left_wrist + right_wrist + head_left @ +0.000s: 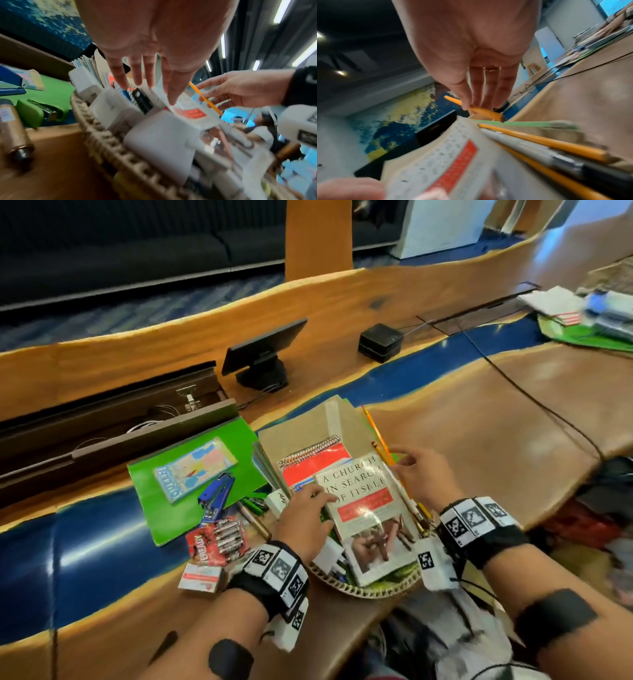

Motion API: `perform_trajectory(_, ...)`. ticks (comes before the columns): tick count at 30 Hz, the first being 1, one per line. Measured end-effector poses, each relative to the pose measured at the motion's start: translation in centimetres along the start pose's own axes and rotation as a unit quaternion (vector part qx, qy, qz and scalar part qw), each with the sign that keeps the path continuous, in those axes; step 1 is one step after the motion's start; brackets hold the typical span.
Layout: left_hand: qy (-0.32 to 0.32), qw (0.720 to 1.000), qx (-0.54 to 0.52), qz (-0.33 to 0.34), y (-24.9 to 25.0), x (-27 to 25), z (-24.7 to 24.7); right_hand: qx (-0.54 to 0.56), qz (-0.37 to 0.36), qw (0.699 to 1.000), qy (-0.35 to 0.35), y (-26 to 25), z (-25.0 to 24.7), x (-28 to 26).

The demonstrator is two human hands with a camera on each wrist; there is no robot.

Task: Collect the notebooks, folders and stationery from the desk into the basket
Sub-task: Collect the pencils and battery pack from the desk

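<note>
A woven basket (363,589) at the desk's near edge holds a tan folder (308,422), a red spiral notebook (315,462) and a white book (366,508) on top. My left hand (305,515) rests with straight fingers (149,83) on the book's (192,113) left edge. At the basket's right side my right hand (416,465) pinches a yellow pencil (382,451) between thumb and fingers (465,105); the pencil (489,113) points away from me. More pencils (547,142) and a pen (530,150) lie beside the book (447,155).
Left of the basket lie a green folder (164,508) with a booklet (195,467) and blue stapler (215,494), a battery pack (215,539), a small box (200,577) and a marker (255,518). Behind stand a tablet (263,347), a black box (380,342) and a cable (534,402).
</note>
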State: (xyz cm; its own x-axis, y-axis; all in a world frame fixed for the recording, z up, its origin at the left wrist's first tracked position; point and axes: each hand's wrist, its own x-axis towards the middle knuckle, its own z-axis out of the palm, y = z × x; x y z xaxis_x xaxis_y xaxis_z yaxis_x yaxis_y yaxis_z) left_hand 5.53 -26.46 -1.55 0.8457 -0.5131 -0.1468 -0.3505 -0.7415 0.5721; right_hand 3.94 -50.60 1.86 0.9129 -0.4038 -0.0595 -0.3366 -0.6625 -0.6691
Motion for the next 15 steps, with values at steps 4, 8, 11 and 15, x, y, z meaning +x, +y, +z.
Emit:
perform_trajectory(4,-0.024,0.998,0.066,-0.002,-0.2,0.1,0.9,-0.108,0.033,0.993,-0.024,2.3,0.3,0.9)
perform_trajectory(8,-0.023,0.993,0.113,0.005,-0.2,-0.2,0.9,-0.156,0.062,0.985,-0.033,3.3,1.1,1.0)
perform_trajectory(11,-0.02,0.991,0.132,0.009,-0.3,-0.5,1.0,-0.154,0.07,0.985,-0.033,3.2,1.5,1.2)
perform_trajectory(15,-0.016,0.991,0.13,0.013,-0.3,-0.7,1.1,-0.146,0.077,0.986,-0.026,2.6,1.5,1.4)
